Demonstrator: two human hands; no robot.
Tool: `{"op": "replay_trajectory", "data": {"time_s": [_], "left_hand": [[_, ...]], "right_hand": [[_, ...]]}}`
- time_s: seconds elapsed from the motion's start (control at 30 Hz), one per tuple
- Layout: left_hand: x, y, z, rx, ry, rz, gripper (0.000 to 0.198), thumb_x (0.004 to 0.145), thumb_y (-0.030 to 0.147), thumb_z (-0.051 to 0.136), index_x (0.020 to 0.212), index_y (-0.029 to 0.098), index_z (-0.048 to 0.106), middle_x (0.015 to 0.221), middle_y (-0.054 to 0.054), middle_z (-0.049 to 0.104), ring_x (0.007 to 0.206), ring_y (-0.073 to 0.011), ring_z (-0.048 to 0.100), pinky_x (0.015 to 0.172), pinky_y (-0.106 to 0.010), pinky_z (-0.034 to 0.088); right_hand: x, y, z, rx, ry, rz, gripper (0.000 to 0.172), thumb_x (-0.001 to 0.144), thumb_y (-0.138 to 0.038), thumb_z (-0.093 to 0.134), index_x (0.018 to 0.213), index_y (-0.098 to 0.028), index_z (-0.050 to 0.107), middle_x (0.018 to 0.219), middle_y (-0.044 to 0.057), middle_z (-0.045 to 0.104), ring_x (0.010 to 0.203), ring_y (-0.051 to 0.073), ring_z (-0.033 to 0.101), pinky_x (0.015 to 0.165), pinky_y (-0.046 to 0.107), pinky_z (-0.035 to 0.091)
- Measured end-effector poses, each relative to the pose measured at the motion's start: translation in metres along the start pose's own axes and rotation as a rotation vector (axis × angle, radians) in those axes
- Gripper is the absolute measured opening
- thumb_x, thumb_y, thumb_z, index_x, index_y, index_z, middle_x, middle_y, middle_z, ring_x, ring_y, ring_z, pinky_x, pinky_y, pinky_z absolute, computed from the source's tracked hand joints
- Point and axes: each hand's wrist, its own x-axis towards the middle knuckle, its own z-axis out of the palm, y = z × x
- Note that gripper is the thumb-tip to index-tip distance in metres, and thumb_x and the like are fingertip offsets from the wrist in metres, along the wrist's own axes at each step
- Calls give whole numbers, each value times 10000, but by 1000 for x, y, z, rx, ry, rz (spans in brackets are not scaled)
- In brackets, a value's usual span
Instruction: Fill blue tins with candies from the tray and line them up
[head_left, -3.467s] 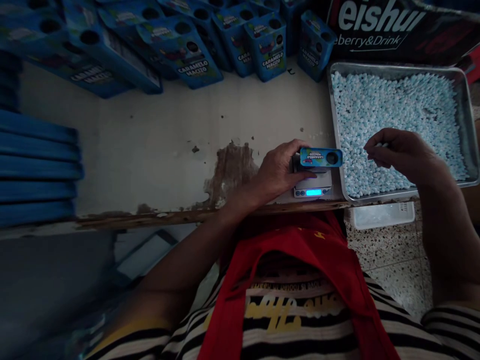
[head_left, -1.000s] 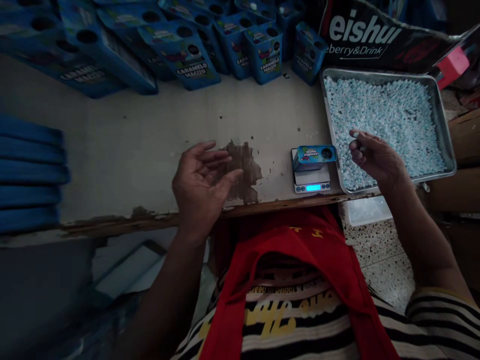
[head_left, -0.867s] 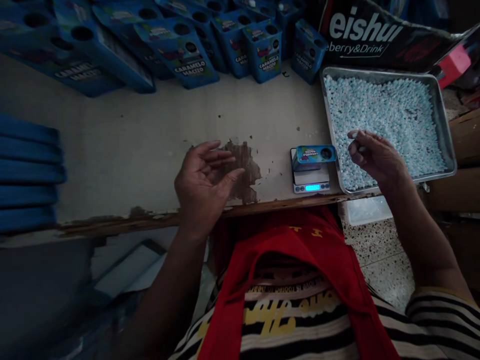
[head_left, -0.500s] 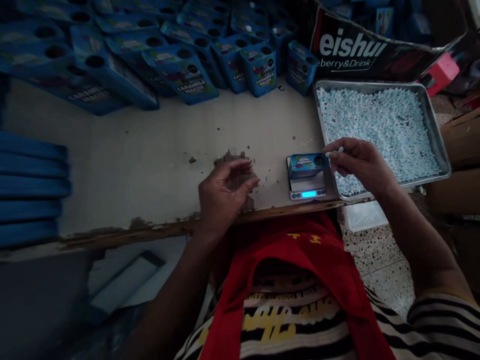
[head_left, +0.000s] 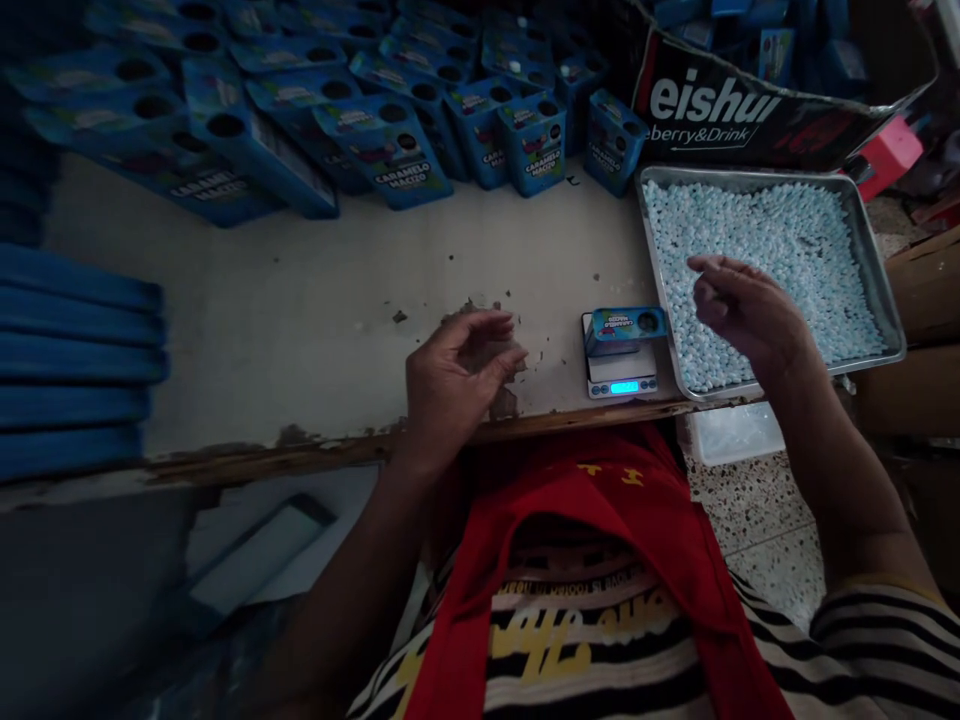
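Observation:
A small blue candy box [head_left: 626, 323] with a round hole lies on a little digital scale [head_left: 622, 375] whose display glows blue, near the table's front edge. My right hand [head_left: 742, 312] hovers over the left part of a metal tray [head_left: 750, 176] of pale blue and white candies [head_left: 780, 235]. Its fingers are loosely bent and apart, and I see nothing in them. My left hand [head_left: 459, 375] rests by the table edge left of the scale, fingers curled loosely and apart, holding nothing.
Several upright blue boxes [head_left: 390, 150] marked "Caramelo Macizo" line the back of the worn white table [head_left: 315, 290]. A stack of flat blue sheets [head_left: 75, 370] fills the left side. A black printed carton [head_left: 720, 105] stands behind the tray. A white basket [head_left: 731, 432] sits on the floor.
My left hand left the box and drew back to the table edge. My right hand went from the tray to the box's hole with a candy, then pulled back over the tray.

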Motion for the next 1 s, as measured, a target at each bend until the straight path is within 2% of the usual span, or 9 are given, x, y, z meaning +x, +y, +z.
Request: {"op": "replay_trajectory", "data": {"time_s": [0.13, 0.27, 0.37, 0.47, 0.57, 0.63, 0.77, 0.87, 1.0], "left_hand": [[5, 13, 2, 29, -7, 88, 394, 889, 368, 909, 1251, 235, 829, 1188, -79, 879, 1109, -294, 868, 1104, -488, 732], [8, 29, 9, 69, -48, 136, 409, 928, 377, 924, 1294, 234, 813, 1232, -76, 872, 1155, -278, 856, 1124, -461, 721], [11, 44, 17, 154, -66, 181, 449, 940, 362, 946, 1341, 229, 795, 1312, -86, 853, 1236, -278, 831, 1156, -437, 695], [15, 56, 25, 259, -89, 237, 519, 926, 358, 991, 1382, 241, 773, 1376, -89, 825, 1303, -296, 799, 1200, -448, 660], [20, 65, 34, 375, -133, 295, 586, 917, 366, 1015, 1432, 272, 753, 1432, -86, 796, 1357, -324, 765, 1236, -474, 628], [23, 70, 39, 435, -172, 337, 636, 906, 375, 1029, 1466, 281, 742, 1457, -87, 781, 1387, -349, 741, 1250, -499, 613], [29, 80, 52, 537, -275, 375, 722, 906, 333, 1027, 1550, 286, 704, 1528, -99, 740, 1465, -395, 684, 1303, -545, 566], [32, 82, 62, 592, -312, 389, 753, 907, 269, 1017, 1580, 276, 678, 1562, -113, 718, 1506, -399, 653, 1318, -528, 543], [34, 72, 69, 562, -307, 350, 746, 855, 246, 1062, 1508, 259, 702, 1472, -113, 761, 1417, -373, 710, 1239, -463, 585]], "right_hand": [[20, 9, -38, -42, 173, -85, 186, 882, -183, 958, 975, -232, 803, 785, -28, 690, 637, 72, 606, 555, 146, 525], [51, 20, -70, -78, 162, -125, 158, 880, -229, 956, 961, -236, 821, 826, 4, 750, 682, 99, 644, 582, 185, 565], [81, 30, -80, -100, 175, -216, 150, 930, -288, 936, 933, -239, 795, 821, -1, 746, 654, 93, 610, 558, 197, 510], [100, 40, -81, -136, 250, -335, 114, 1010, -286, 848, 937, -241, 774, 789, -18, 725, 634, 82, 550, 559, 219, 427], [102, 46, -82, -168, 278, -426, 68, 1033, -258, 794, 972, -257, 764, 806, -22, 744, 666, 105, 515, 600, 278, 409], [97, 48, -84, -180, 270, -431, 67, 1023, -261, 794, 965, -275, 763, 808, -15, 747, 658, 130, 484, 596, 312, 394], [92, 49, -86, -180, 244, -342, 110, 983, -274, 875, 975, -266, 766, 792, -2, 737, 605, 125, 454, 540, 301, 364], [85, 44, -72, -142, 129, -320, 255, 971, -407, 951, 995, -260, 744, 753, -17, 706, 578, 105, 443, 496, 252, 359], [52, 26, -33, -106, -155, -330, 444, 892, -628, 1014, 947, -278, 747, 709, -24, 644, 597, 120, 469, 502, 235, 414]]}}
